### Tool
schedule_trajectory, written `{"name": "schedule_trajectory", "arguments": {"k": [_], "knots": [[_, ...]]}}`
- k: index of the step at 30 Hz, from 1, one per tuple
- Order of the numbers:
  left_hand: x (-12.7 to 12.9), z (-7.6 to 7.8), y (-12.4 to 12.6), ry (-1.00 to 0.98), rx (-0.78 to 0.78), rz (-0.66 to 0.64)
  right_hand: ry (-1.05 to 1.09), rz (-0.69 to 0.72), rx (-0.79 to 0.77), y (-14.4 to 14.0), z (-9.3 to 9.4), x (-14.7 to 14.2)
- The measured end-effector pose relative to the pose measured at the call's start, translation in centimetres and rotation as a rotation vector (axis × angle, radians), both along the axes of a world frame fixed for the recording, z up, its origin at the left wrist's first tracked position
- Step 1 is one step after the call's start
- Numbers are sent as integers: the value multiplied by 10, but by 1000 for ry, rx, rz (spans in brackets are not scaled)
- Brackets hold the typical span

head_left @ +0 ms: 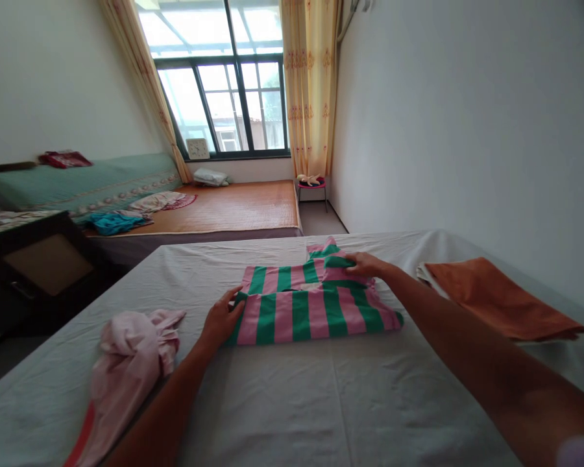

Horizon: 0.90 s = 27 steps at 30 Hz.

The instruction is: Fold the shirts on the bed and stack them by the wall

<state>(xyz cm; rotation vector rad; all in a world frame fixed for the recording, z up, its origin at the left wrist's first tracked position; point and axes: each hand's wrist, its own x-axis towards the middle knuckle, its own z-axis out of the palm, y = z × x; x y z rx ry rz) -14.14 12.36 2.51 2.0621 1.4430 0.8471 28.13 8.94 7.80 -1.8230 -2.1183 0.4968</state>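
A pink and green striped shirt (311, 305) lies partly folded on a white bed sheet (292, 402). My left hand (220, 319) rests on the shirt's left edge, fingers closed over the fold. My right hand (367, 264) pinches the green collar part at the shirt's far right corner. Both arms reach forward across the bed.
A crumpled pink garment (129, 360) lies on the sheet to the left. A folded orange cloth (496, 298) sits at the right by the wall. Beyond are a dark cabinet (34, 266), a second bed with a woven mat (233, 207), a small stool (311, 185) and a window (224, 84).
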Motion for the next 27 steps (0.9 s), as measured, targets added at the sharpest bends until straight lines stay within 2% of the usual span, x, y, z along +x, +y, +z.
{"name": "schedule_trajectory", "arguments": {"k": [5, 11, 16, 17, 21, 22, 24, 27], "knots": [[-2, -11, 6, -3, -50, -32, -39, -3, -5, -12, -2, -13], [-4, -10, 3, -37, -61, -45, -54, 14, 61, -38, 2, -24], [-4, -10, 4, -28, -51, -61, -65, 280, 87, -81, -1, -25], [-4, -11, 4, -25, -50, -62, -33, 280, 93, -87, -1, -23], [-4, -13, 6, -11, -47, -52, 43, -53, 223, -90, -2, -16], [-5, -14, 6, -4, -43, -49, 33, -82, 251, -87, -3, -17], [-5, -16, 6, 22, -24, -50, 18, -6, 277, -82, -9, -26], [-7, -17, 5, 86, 49, -53, 11, 234, 265, -78, -25, -46]]}}
